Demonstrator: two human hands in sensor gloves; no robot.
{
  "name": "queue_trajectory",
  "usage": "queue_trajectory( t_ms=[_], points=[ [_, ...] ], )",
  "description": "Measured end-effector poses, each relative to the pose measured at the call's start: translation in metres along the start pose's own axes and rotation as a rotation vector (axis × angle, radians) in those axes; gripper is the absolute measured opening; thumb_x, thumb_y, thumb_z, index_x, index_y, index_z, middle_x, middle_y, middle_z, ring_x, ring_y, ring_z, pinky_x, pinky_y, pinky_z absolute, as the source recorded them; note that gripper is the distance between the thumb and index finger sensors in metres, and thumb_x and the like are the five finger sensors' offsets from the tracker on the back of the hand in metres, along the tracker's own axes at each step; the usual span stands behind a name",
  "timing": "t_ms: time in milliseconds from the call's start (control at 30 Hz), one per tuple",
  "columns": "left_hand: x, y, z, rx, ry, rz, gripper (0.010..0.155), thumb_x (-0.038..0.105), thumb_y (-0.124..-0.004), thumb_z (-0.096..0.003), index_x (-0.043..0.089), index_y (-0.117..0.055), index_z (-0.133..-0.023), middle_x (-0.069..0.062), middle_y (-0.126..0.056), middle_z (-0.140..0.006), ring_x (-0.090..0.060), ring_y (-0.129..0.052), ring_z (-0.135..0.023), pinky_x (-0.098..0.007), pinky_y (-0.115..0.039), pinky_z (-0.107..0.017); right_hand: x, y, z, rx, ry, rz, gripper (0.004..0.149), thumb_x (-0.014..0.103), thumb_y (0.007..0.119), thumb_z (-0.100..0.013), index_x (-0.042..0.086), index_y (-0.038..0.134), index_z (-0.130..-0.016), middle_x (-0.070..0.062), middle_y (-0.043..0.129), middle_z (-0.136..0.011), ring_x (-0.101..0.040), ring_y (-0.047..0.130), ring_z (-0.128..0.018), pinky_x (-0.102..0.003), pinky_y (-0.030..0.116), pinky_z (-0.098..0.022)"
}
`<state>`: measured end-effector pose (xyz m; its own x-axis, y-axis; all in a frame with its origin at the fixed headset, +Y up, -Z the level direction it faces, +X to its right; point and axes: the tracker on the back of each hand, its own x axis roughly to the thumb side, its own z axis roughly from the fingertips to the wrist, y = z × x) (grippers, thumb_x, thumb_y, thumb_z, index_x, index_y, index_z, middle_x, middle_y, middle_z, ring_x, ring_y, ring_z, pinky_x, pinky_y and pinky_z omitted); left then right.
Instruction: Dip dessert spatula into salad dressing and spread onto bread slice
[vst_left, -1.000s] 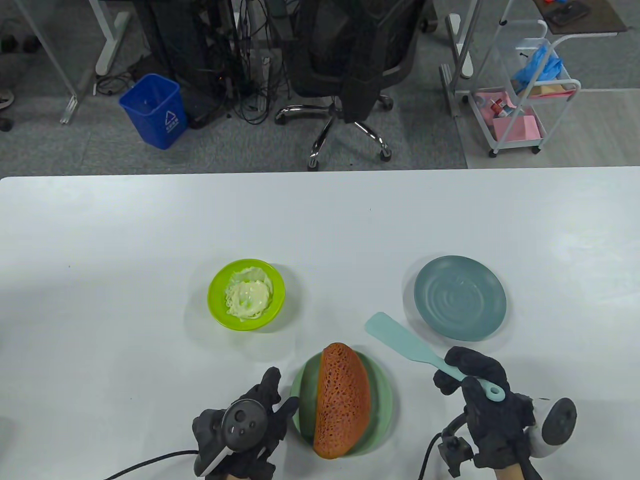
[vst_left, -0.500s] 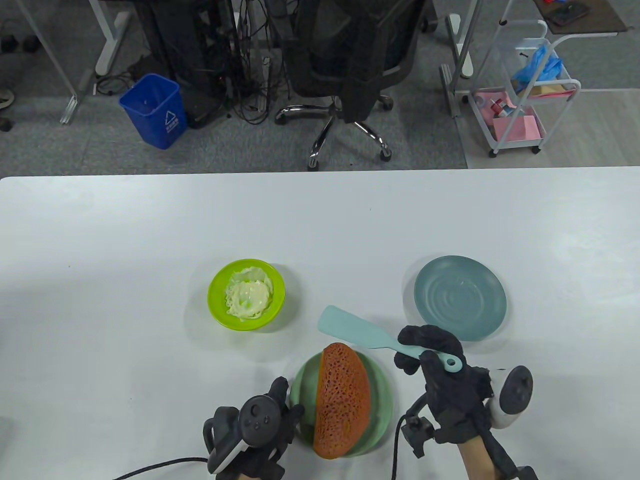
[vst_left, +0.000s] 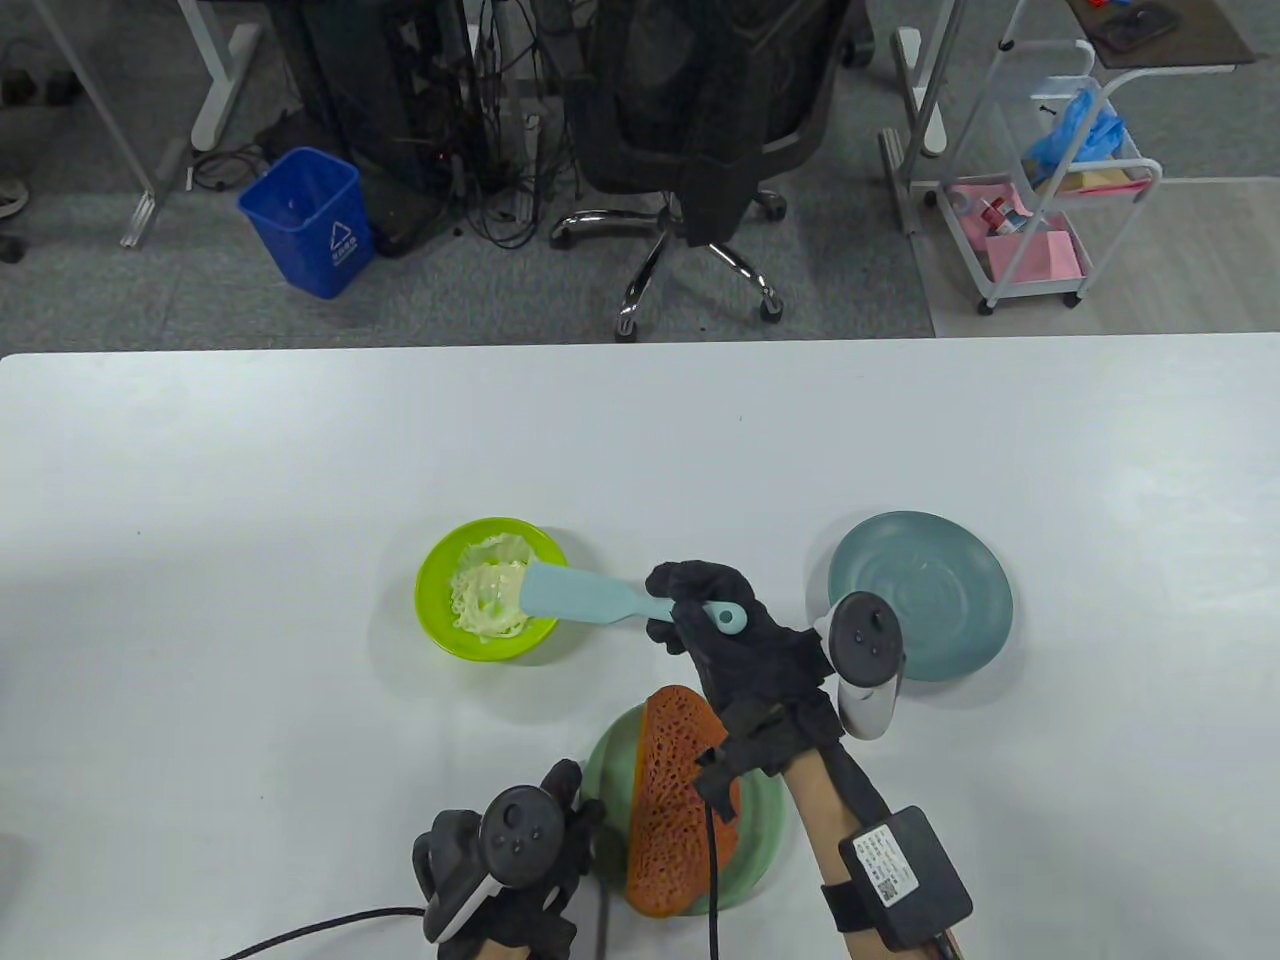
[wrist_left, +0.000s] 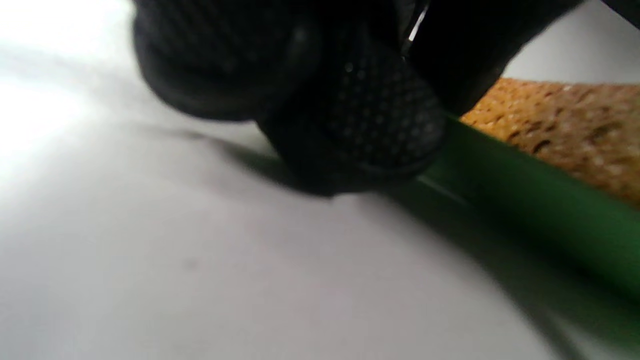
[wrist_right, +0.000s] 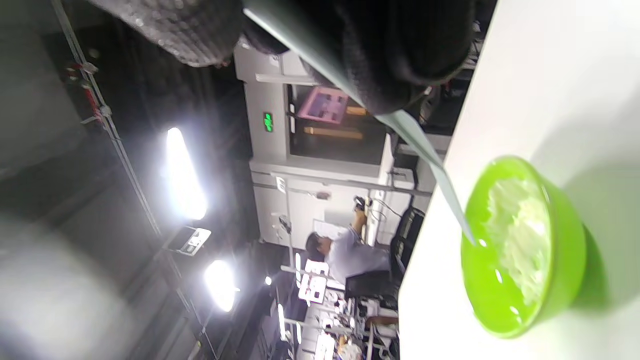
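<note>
My right hand (vst_left: 700, 605) grips the handle of a light blue dessert spatula (vst_left: 580, 595). Its blade reaches over the lime green bowl (vst_left: 436, 600) of pale salad dressing (vst_left: 485, 598). In the right wrist view the spatula (wrist_right: 425, 150) points down at the bowl (wrist_right: 565, 280); whether its tip touches the dressing (wrist_right: 520, 235) I cannot tell. A brown porous bread slice (vst_left: 670, 810) lies on a green plate (vst_left: 765, 840) near the front edge. My left hand (vst_left: 560, 810) rests at the plate's left rim; its fingertips (wrist_left: 350, 120) meet the green rim (wrist_left: 525, 200) beside the bread (wrist_left: 560, 120).
A grey-blue plate (vst_left: 920, 595) sits to the right of my right hand. The white table (vst_left: 300, 450) stretches far behind. My right forearm crosses over the bread and green plate.
My right hand has carried the spatula left and away from me, from beside the grey-blue plate to over the dressing bowl. My left hand has barely moved.
</note>
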<state>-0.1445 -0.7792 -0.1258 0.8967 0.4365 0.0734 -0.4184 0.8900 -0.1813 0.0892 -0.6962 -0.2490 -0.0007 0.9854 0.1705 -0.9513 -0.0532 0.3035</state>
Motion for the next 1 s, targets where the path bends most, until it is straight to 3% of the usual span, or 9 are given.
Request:
queue_trajectory(
  t_ms=[433,733,1000],
  points=[
    [-0.001,0.002,-0.002,-0.035,0.014,0.039,0.056,0.045,-0.085,-0.0556,0.005,-0.083,-0.096,0.004,-0.105,-0.054,-0.006,-0.112,-0.023,-0.024,-0.098,-0.020,-0.015,0.032,-0.045,0.042,0.182,0.052,0.047,0.042,0.072,-0.061,0.027,0.053,-0.101,-0.014,0.050,-0.111,-0.041,0.080,-0.091,-0.048,0.072,-0.071],
    [-0.001,0.002,-0.002,-0.039,0.016,0.041,0.056,0.045,-0.085,-0.0559,0.006,-0.082,-0.096,0.005,-0.105,-0.053,-0.005,-0.112,-0.023,-0.024,-0.098,-0.020,-0.022,0.042,-0.051,0.046,0.233,0.110,0.049,0.042,0.073,-0.061,0.026,0.052,-0.102,-0.015,0.049,-0.111,-0.042,0.079,-0.091,-0.047,0.073,-0.071],
    [0.000,0.002,-0.002,-0.041,0.013,0.030,0.058,0.044,-0.083,-0.0568,0.004,-0.079,-0.099,0.006,-0.105,-0.052,-0.004,-0.112,-0.022,-0.023,-0.098,-0.020,-0.016,0.038,-0.048,0.005,0.245,0.149,0.049,0.042,0.073,-0.061,0.026,0.051,-0.102,-0.016,0.050,-0.110,-0.042,0.081,-0.089,-0.047,0.074,-0.069]
  ],
)
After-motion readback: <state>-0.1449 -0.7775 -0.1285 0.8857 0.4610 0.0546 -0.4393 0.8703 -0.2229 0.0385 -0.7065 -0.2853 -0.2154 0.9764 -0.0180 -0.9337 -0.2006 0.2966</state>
